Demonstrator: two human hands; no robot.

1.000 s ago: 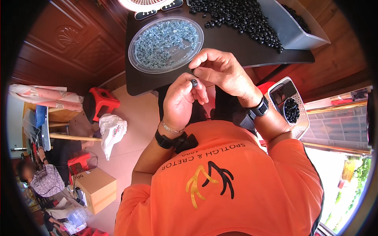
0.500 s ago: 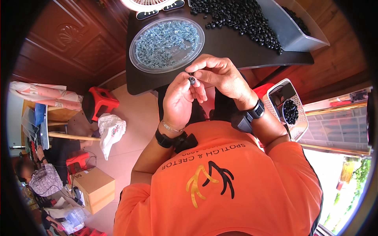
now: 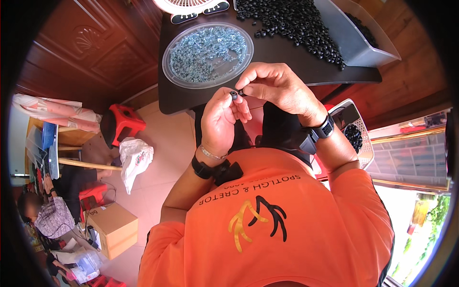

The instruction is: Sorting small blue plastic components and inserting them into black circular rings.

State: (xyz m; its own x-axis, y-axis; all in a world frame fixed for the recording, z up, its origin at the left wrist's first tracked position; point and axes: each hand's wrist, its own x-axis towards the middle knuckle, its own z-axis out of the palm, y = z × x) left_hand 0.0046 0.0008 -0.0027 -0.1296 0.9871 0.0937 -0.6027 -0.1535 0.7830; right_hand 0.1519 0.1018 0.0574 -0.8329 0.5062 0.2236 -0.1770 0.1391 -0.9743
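Note:
Just off the near edge of the black table, my hands meet at the fingertips. My left hand is closed, with a small black ring-shaped part pinched between thumb and index finger; its hole faces up. The thumb and index finger of my right hand pinch a tiny dark piece right beside that part. What this piece is, I cannot make out. Beyond my left hand, a round clear plastic tray holds many small clear bluish pieces.
A heap of black parts spreads from a grey translucent bin at the far right. A white basket with more black parts is by my right elbow. Red stool, white bag and cardboard box stand left; another person sits far left.
My right forearm has swung outward to the right, and its wrist now covers less of my lap. The fingertips still meet beside the black part. The whole view has shifted slightly.

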